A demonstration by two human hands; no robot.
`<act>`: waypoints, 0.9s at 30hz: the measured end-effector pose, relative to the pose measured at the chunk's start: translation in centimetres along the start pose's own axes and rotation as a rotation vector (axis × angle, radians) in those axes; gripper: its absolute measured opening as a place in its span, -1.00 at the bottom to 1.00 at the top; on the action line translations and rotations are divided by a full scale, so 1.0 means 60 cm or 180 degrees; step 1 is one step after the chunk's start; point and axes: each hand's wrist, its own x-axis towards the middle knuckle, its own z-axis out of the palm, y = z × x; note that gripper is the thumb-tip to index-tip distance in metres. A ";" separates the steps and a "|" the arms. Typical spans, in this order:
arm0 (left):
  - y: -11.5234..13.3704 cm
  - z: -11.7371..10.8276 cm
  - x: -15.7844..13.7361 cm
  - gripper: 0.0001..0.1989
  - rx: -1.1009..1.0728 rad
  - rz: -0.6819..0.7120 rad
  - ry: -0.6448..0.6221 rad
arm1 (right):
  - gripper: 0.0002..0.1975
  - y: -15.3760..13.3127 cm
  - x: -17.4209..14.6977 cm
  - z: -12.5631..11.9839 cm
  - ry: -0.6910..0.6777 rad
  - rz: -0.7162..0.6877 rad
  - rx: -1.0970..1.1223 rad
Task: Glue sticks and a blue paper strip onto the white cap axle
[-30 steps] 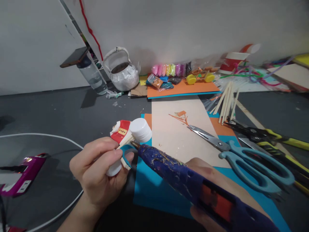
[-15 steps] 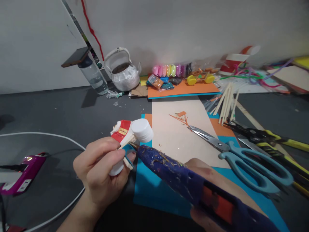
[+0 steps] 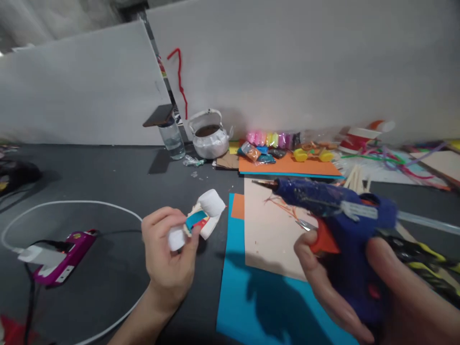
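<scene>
My left hand [image 3: 167, 251] is closed around a small paper craft piece [image 3: 211, 205] with white, red and blue parts, holding it above the dark table. A round white part [image 3: 177, 238] shows beside the fingers; some of the piece is hidden by them. In my right hand [image 3: 406, 292] is a blue hot glue gun [image 3: 312, 197], its metal nozzle pointing left and apart from the craft piece. One finger lies at the orange trigger [image 3: 325, 239].
Blue paper [image 3: 233, 297] and a pale sheet [image 3: 260, 249] lie below the glue gun. Behind stand a silver kettle [image 3: 211, 143] and a water bottle [image 3: 173, 141]. On the left are a purple power strip [image 3: 77, 249] and a white cable [image 3: 89, 203]. Pliers [image 3: 420, 254] lie right.
The glue gun has moved away from the craft piece, up and to the right, and now shows side-on. My left hand has turned the piece. The camera view has shifted up and left.
</scene>
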 end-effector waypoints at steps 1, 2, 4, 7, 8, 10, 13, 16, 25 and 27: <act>-0.005 -0.003 0.002 -0.72 -0.0138 -0.0167 0.0253 | -0.40 -0.011 0.021 0.007 -0.0028 0.0133 0.0323; -0.011 -0.006 0.005 -0.73 -0.0266 -0.0313 0.0497 | -0.44 -0.020 0.045 0.016 -0.0085 0.0282 0.0540; -0.024 -0.013 0.013 -0.76 -0.0375 -0.0526 0.0963 | -0.50 -0.029 0.098 0.041 -0.0006 0.0579 0.0856; -0.043 -0.023 0.021 -0.75 -0.0311 -0.0696 0.1264 | -0.62 -0.014 0.160 0.083 -0.0130 0.1139 0.1171; -0.048 -0.025 0.022 -0.75 -0.0284 -0.0703 0.1244 | -0.61 -0.003 0.168 0.094 -0.0130 0.1282 0.1132; -0.053 -0.028 0.023 -0.74 -0.0268 -0.0704 0.1152 | -0.56 0.021 0.164 0.104 -0.0149 0.1434 0.0862; -0.051 -0.029 0.023 -0.75 -0.0309 -0.0696 0.1052 | -0.48 0.048 0.122 0.095 -0.0040 0.1604 0.0442; -0.042 -0.027 0.026 -0.76 -0.0471 -0.0659 0.1025 | -0.47 0.056 0.087 0.083 0.0126 0.1847 0.0320; -0.028 -0.023 0.022 -0.78 -0.0591 -0.0672 0.0893 | -0.64 0.080 0.173 0.164 0.0298 0.1664 0.0497; -0.030 -0.022 0.022 -0.79 -0.0561 -0.0750 0.0884 | -0.68 0.081 0.208 0.189 0.0238 0.1578 0.0432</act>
